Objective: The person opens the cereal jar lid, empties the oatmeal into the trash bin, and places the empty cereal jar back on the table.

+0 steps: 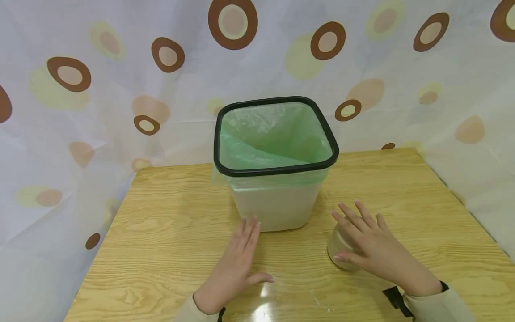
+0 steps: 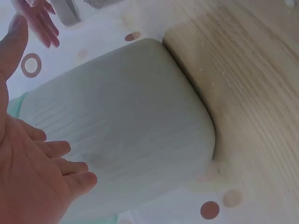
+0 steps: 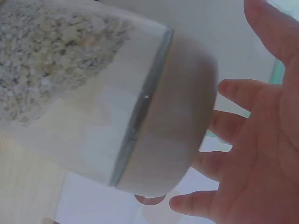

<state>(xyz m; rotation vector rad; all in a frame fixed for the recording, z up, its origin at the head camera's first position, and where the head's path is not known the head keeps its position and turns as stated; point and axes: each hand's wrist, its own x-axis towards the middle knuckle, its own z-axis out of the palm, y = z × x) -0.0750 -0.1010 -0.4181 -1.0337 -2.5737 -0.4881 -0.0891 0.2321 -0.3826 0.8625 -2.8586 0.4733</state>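
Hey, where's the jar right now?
In the head view, the jar is on the table, right of the bin and nearer the person, partly hidden by the right hand.

A pale, plasticky sheet [image 1: 120,27] hangs behind the far edge of the table and down its left and right sides, printed with brown rings [image 1: 168,54] and softer yellow and peach blots [image 1: 470,129]. I can see creases running through it on the left. The tabletop [image 1: 169,214] has yellowish wood grain, and a bright glare [image 1: 262,312] shines off its near side.
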